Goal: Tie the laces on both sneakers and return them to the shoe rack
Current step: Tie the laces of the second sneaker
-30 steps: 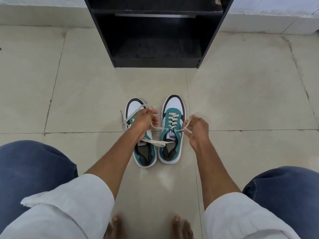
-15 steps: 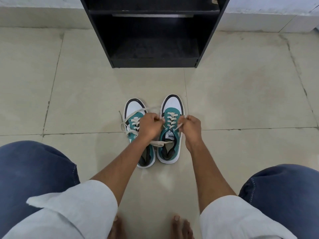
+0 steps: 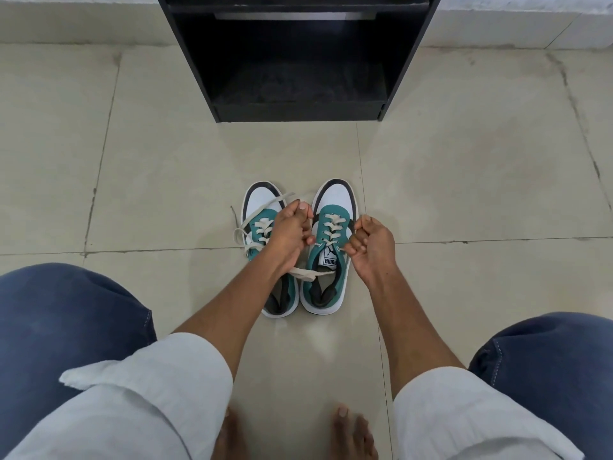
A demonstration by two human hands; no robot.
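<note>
Two teal, white and black low-top sneakers are set side by side on the tiled floor, toes toward a black open shoe rack. On the right sneaker, cream laces are pulled outward, untied. On the left sneaker, the laces trail loose.

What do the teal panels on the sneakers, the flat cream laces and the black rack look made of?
Teal panels on the sneakers: matte and napped-looking, probably suede or a synthetic version. Flat cream laces: woven fabric, likely cotton or polyester; they lie limp and ribbon-like. Black rack: flat, square-edged boards with a dull finish, probably laminated particleboard, though painted wood is possible.
</note>
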